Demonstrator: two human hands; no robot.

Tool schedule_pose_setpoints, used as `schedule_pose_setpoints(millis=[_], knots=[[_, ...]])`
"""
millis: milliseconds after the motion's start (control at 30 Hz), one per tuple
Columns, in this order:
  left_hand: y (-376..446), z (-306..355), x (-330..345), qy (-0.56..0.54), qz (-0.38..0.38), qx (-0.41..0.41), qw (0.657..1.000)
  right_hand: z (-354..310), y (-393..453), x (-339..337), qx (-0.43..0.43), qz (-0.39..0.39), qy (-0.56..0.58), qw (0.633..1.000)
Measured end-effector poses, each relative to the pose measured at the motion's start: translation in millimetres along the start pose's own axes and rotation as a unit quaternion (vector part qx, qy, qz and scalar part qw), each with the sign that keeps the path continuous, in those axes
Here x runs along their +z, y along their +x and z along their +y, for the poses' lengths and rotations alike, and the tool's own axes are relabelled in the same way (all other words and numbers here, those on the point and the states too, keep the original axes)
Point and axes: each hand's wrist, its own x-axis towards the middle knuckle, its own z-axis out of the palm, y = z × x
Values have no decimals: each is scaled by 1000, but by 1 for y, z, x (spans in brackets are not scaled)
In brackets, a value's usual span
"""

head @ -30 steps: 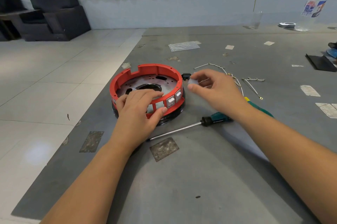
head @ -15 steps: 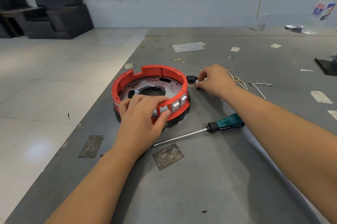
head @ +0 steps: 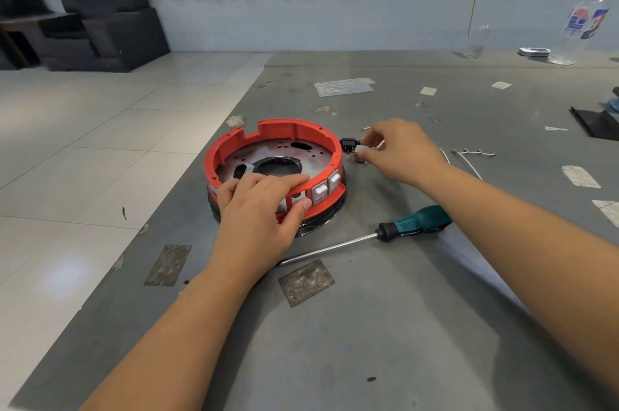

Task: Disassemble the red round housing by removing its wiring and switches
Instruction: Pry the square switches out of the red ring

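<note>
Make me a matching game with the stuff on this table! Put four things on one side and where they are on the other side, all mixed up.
Things:
1. left hand
2. right hand
3. screwdriver
4. plastic bottle

Places:
A. lying on the table in front of the red housing
B. standing at the far right end of the table
C. resting on the housing's near rim
D. at the small parts just right of the housing

Pairs: 1-C, 2-D, 3-A, 4-B
</note>
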Motion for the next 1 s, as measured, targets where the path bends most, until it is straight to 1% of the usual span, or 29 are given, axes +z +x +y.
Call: schedule_pose_setpoints(millis=[67, 133, 200, 267, 400, 500, 600, 700, 800, 933, 1000], knots=[[0, 1, 0, 6, -1, -3, 1000, -5, -20, -9, -42, -10, 33, 999], [1, 1, 0, 8, 3, -5, 1000, -10, -45, -15, -103, -46, 34, 993], [1, 2, 0, 7, 11, -5, 1000, -12, -71, -15, -143, -100, 4, 985], [1, 4, -1, 7, 11, -7, 1000, -10, -95, -11, -154, -122, -44, 980], [2, 7, -1, 11, 9, -16, 1000, -4, -114, 5, -205, -61, -145, 966], [3, 10, -1, 18, 13, -27, 999, 1, -113, 10, -242, -34, -150, 958], [4, 13, -1, 44, 7, -32, 998, 6, -111, 11, -272, -28, -147, 950], [10, 18, -4, 63, -24, -45, 997, 7, -109, 10, -292, -29, -140, 946], [23, 18, -9, 60, -65, -63, 994, 7, -109, 9, -314, -29, -131, 940], [48, 18, -13, 84, -166, -104, 977, 5, -105, 6, -330, -36, -132, 934], [54, 21, -9, 81, -175, -111, 975, 5, -104, 6, -338, -37, -139, 930]])
